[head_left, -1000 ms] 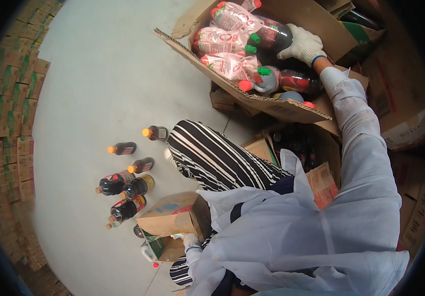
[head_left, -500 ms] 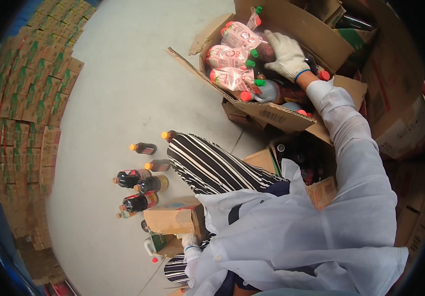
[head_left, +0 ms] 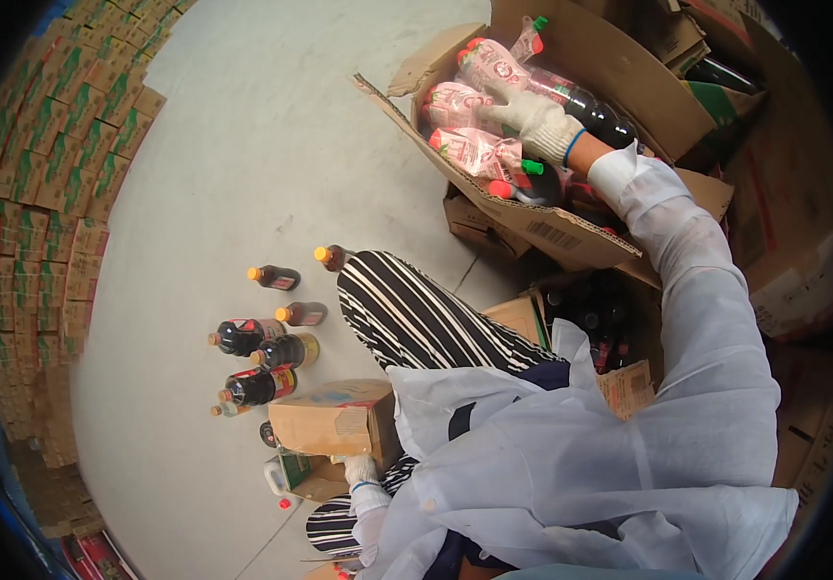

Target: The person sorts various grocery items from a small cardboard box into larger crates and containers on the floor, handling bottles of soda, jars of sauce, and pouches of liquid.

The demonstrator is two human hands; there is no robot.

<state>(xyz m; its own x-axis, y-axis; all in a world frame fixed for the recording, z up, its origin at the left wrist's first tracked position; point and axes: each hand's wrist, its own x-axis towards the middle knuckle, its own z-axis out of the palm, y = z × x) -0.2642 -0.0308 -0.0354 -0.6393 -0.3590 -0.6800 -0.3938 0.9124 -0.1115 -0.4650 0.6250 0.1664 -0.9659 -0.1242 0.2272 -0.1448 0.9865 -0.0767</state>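
My gloved right hand reaches into a large open cardboard box. Its fingers are stretched apart over the middle of several pink pouches with green and red caps. Behind that hand lies a dark bottle with a pinkish label. Another dark bottle with a red cap rests by the box's near wall. My gloved left hand grips the lower edge of a small cardboard box by my leg; some of its fingers are hidden.
On the pale floor, several dark sauce bottles and smaller yellow-capped bottles stand left of my knee. A white jug is beside the small box. A carton of dark bottles sits beside my thigh. Stacked cartons line the left.
My right hand has shifted left, from over the dark bottle to the pink pouches. The dark bottle behind it now shows more fully. My left hand stays at the small box.
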